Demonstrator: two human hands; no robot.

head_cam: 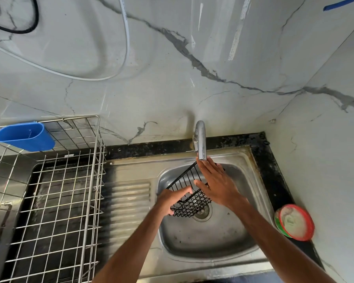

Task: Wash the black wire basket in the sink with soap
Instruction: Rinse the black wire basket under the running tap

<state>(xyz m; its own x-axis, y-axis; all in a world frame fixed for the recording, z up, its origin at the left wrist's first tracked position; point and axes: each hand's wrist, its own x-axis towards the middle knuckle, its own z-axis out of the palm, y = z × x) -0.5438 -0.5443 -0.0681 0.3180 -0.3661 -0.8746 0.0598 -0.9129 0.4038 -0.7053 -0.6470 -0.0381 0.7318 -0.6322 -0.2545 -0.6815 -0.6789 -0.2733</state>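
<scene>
Where it hangs tilted above the drain of the steel sink, the black wire basket sits between 2 hands. The left hand curls its fingers round the lower rim. The right hand lies flat against the upper side, fingers straight, tips just under the faucet spout. A red-rimmed tub of whitish paste sits on the counter at right. A wire dish rack with 1 blue cup stands left.
</scene>
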